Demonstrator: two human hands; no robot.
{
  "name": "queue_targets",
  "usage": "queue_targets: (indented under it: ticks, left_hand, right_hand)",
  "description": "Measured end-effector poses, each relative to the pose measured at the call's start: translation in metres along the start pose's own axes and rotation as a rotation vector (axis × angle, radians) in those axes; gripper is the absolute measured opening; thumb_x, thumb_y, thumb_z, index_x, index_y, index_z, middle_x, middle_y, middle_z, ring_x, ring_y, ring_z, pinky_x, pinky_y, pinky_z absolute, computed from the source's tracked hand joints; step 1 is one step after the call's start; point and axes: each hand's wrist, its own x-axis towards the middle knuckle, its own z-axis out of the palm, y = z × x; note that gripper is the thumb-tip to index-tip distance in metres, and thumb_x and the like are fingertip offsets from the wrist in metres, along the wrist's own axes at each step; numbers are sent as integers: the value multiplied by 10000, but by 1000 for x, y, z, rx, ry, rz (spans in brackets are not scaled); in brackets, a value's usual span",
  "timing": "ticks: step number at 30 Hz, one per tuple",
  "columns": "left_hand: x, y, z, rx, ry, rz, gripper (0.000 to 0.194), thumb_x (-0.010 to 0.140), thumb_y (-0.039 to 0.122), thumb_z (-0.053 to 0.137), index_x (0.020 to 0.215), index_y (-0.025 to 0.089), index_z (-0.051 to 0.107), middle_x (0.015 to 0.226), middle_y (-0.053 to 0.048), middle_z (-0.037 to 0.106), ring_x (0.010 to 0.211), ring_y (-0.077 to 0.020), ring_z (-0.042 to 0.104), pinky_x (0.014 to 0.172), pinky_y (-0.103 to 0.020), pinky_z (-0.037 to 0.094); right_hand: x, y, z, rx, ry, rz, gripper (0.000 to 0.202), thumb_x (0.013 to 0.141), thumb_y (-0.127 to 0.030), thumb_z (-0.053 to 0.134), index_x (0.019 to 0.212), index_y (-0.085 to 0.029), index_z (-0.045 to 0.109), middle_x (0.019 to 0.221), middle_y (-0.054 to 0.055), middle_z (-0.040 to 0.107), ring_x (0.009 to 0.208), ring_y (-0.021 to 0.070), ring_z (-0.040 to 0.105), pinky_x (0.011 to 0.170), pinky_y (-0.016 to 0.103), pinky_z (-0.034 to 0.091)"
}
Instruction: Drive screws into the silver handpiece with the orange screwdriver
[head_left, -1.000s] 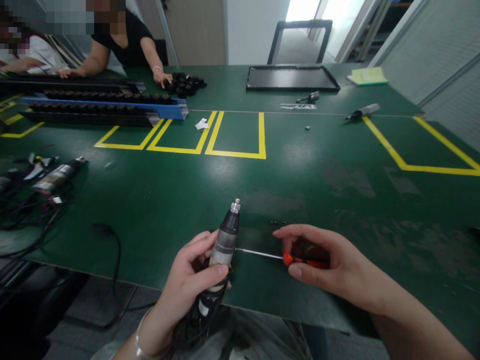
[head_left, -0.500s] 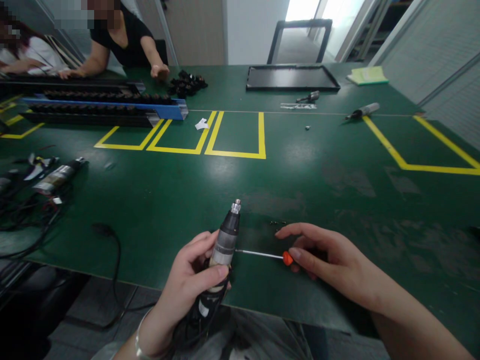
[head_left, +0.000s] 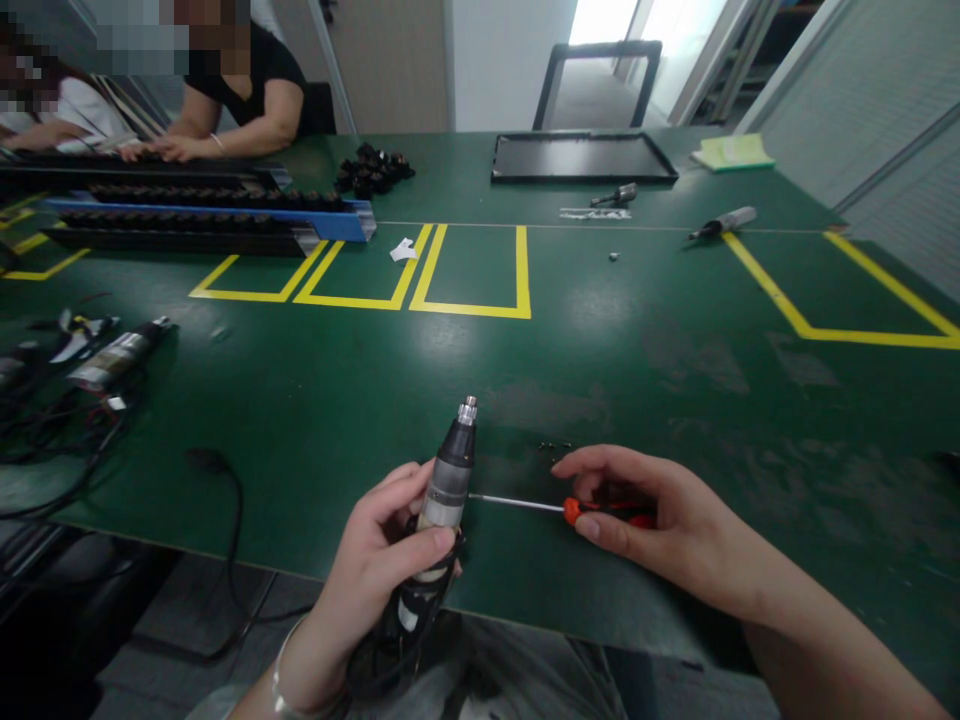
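My left hand (head_left: 397,530) is wrapped round an electric screwdriver (head_left: 450,480), a grey and black cylinder with a metal chuck that points up and away from me. A cable is bunched at its lower end. In my right hand (head_left: 652,520) is a screwdriver (head_left: 571,510) with a red-orange and black handle, partly covered by my fingers. Its thin shaft lies level and reaches left to the side of the electric screwdriver's grey body; the tip seems to meet it there. Beyond my right fingertips, several tiny screws (head_left: 555,445) lie on the green table (head_left: 360,380).
At left lie another electric screwdriver (head_left: 120,355) and tangled cables; a black plug (head_left: 206,460) rests nearer. Long black and blue rails (head_left: 360,220), a pile of black parts (head_left: 373,170) and a black tray (head_left: 585,160) are farther back. Two people sit across the table.
My right thumb has shifted lower on the screwdriver, and more of its handle shows. A co-worker's hand has drawn back from the black parts to the rails. My left hand has barely moved.
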Motion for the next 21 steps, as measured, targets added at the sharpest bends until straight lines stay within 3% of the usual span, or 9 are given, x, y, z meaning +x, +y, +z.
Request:
queue_targets:
  ticks: [21]
  left_hand:
    - [2, 3, 6, -142, 65, -22, 355, 730, 244, 844, 1063, 143, 773, 749, -30, 734, 546, -183, 703, 496, -252, 546]
  right_hand:
    - [2, 1, -4, -34, -41, 43, 332, 877, -477, 700, 1036, -190, 753, 867, 49, 728, 774, 215, 675, 668, 305, 533]
